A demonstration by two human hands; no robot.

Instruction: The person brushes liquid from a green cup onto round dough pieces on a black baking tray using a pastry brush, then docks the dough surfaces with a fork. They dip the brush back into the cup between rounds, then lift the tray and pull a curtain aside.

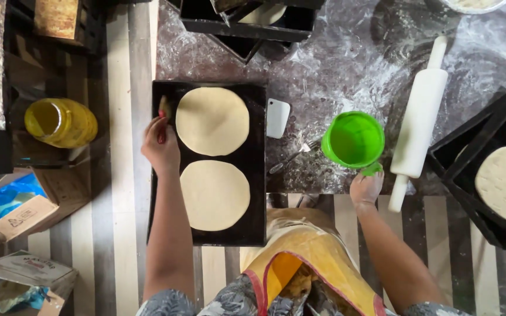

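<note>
Flour dusted the worktop (335, 76). Left hand (160, 149) pinched what looked like a brush (163, 114) beside the upper dough round (212, 121); right hand (365, 188) gripped the green cup (354, 140), which might tip.

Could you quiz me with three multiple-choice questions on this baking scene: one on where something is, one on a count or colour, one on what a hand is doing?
1. Where does the rolling pin lie?
A. right of the green cup
B. on the black tray
C. on the floor

2. How many dough rounds are on that tray?
A. one
B. two
C. four

3. What does the left hand hold?
A. a fork
B. nothing
C. a brush

Answers:
1 A, the pin rests on the floured table beside the cup.
2 B, one round lies above the other.
3 C, its fingers close on the brush handle at the tray's edge, while the right hand grips the cup.
</note>
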